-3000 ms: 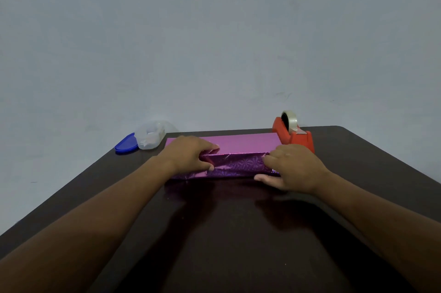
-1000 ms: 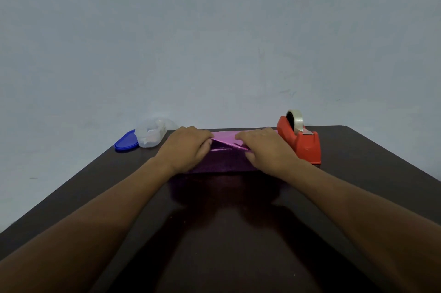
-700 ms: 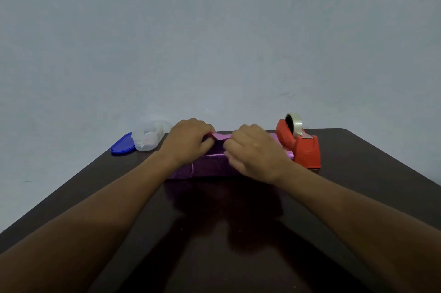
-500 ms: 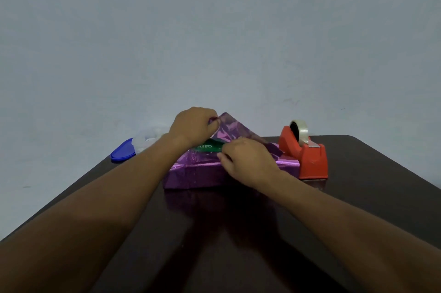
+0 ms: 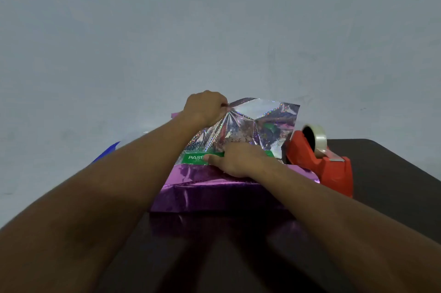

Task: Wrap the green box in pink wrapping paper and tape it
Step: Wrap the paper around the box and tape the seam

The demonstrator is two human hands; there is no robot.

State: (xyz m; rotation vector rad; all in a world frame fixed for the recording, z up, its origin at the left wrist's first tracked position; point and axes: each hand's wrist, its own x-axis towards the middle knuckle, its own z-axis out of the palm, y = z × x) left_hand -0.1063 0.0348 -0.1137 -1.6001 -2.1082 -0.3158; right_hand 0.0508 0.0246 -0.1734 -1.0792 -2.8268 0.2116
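Raised higher than half a second ago, the wrapping paper (image 5: 250, 125) flap is pinched in the curled left hand (image 5: 205, 108). Right hand (image 5: 238, 159), fingers loosely bent, presses the exposed green box (image 5: 194, 158) on the table (image 5: 386, 173), beside the tape dispenser (image 5: 322, 161).

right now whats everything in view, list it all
green box: one, green with white lettering, mid table, partly uncovered
wrapping paper: one sheet, shiny pink, under and round the box, far flap lifted
tape dispenser: one, red, with a clear tape roll, right of the box
blue thing: one, blue, far left, mostly hidden behind the forearm
table: one, dark brown
left hand: pinches the raised flap
right hand: rests on the box top
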